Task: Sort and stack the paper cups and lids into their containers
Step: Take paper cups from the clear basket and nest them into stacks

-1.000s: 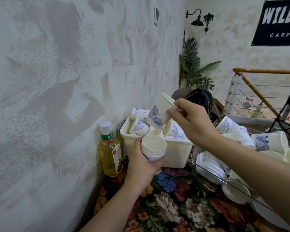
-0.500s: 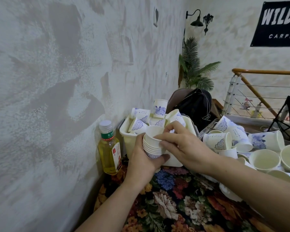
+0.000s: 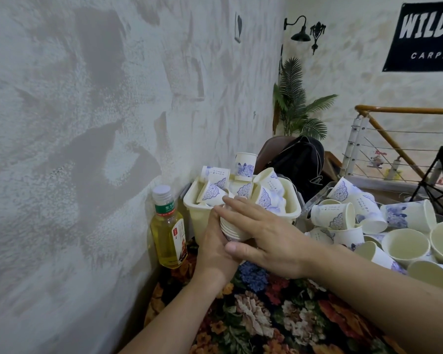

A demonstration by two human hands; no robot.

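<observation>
Floral tablecloth [image 3: 266,325] meets plaster wall [image 3: 87,123]; bottle [image 3: 168,228] at nine o'clock of the cup stack [image 3: 232,229] (left hand [image 3: 215,249] gripping, right hand [image 3: 264,236] flat on top).

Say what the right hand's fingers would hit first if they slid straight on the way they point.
Probably the loose cup in the cream bin, just beyond the fingertips; depth is uncertain.

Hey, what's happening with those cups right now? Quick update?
Left hand grips cup stack. Right hand flat over stack's top. Cream bin behind holds loose cups. Nothing blocking.

Left hand [image 3: 215,247] cupped — right hand [image 3: 269,236] flat, pressing.
</observation>
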